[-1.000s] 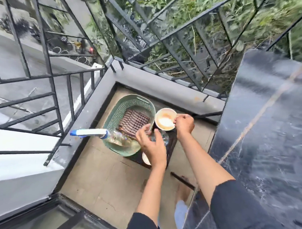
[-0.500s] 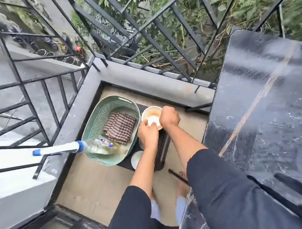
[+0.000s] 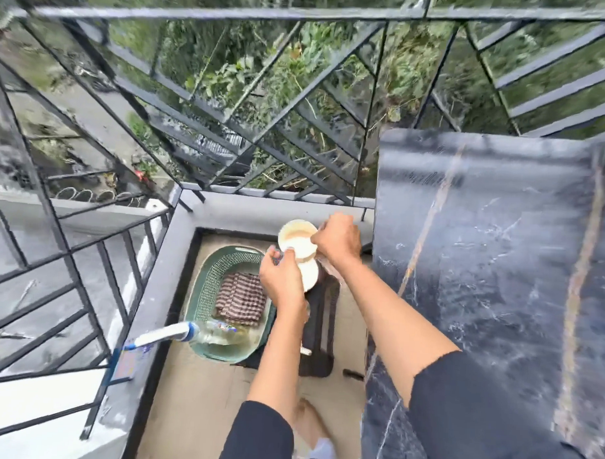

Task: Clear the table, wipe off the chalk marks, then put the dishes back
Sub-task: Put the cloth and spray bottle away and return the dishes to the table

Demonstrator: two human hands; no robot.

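Note:
My right hand [image 3: 338,239] grips the rim of a cream bowl [image 3: 295,241], held in the air beside the left edge of the black marble table [image 3: 481,270]. Just below it, my left hand [image 3: 282,280] holds a small white plate [image 3: 309,274] by its edge. Bowl and plate overlap, and something clear and blurred shows under my right wrist. Both dishes hang above a black tray [image 3: 320,326] lying on the floor.
A green plastic basket [image 3: 208,284] on the floor holds a striped cloth [image 3: 240,301] and a spray bottle [image 3: 201,334]. Black metal railings [image 3: 202,122] and a grey ledge [image 3: 156,258] close the balcony corner. My bare foot [image 3: 308,425] stands by the table's edge.
Both hands have risen from the floor tray, taking the bowl and the plate up toward the table's edge. The view has lifted with them.

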